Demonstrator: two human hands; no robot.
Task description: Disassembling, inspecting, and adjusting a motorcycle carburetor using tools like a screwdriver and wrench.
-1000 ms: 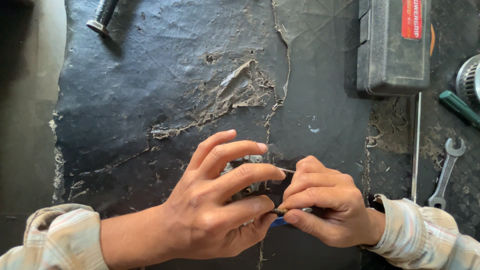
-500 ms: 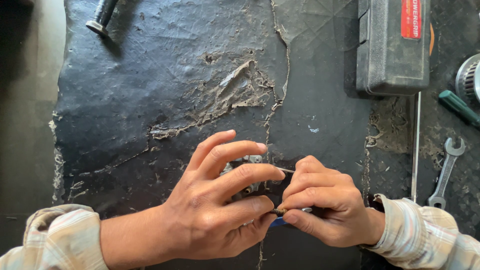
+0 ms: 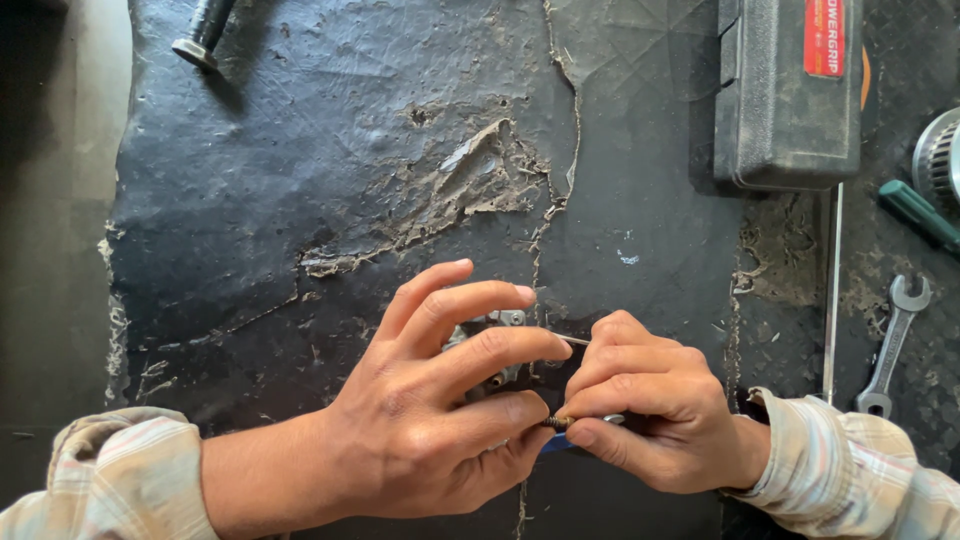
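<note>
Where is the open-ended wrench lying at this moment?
In the head view the wrench lies at the far right, beside a thin metal rod, just above the right sleeve.

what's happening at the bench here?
A person works over a worn, torn black mat with both bare hands. The left hand and right hand meet over a small metal part, mostly hidden by the fingers; the fingertips pinch what looks like a small screw between them. Something blue shows just under the hands. Off to the right lie a grey tool case, a thin metal rod, an open-ended spanner and a green-handled tool, all untouched.
</note>
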